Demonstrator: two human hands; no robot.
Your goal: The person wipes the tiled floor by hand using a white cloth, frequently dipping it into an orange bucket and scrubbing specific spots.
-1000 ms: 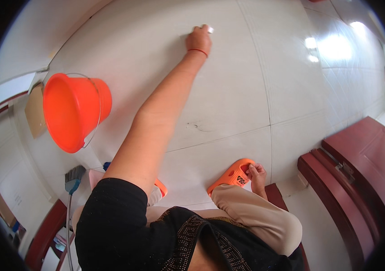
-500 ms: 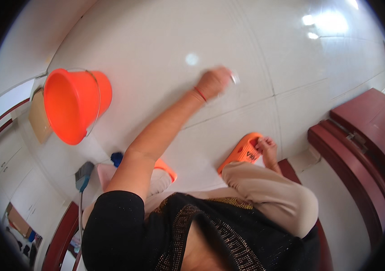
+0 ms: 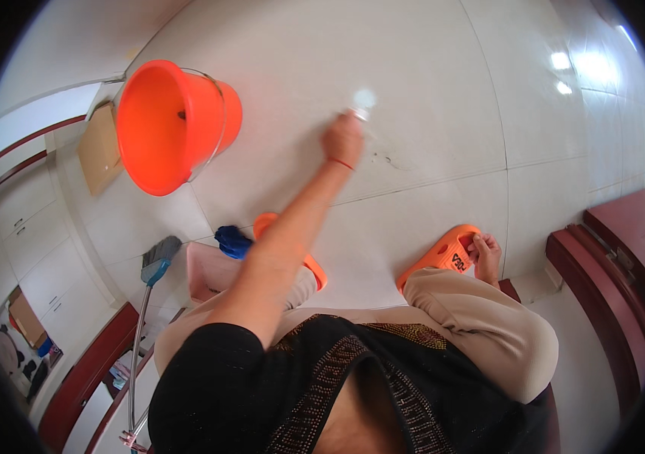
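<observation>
My left hand (image 3: 344, 139), a red string round its wrist, reaches far out over the pale tiled floor (image 3: 428, 98). Its fingers are closed on a small white or silvery object (image 3: 360, 114), slightly blurred, whose kind I cannot make out. Just right of this hand, a few dark specks (image 3: 384, 158) lie on the tiles. My right hand (image 3: 486, 256) is low beside the orange clog (image 3: 449, 256) on my right foot. The fingers there are curled together, and nothing shows in them.
An orange bucket (image 3: 213, 125) with a wire handle stands at the left, with a small dark spot inside. Nearer me are a broom (image 3: 159, 259), a pink bin (image 3: 205, 272) and a blue crumpled thing (image 3: 232, 241). Dark red wooden furniture (image 3: 602, 280) lines the right.
The view has shifted, so the bucket and clogs appear farther right. My left hand has swept leftward across the tiles toward the bucket, uncovering the dark specks. My right hand stays by the clog.
</observation>
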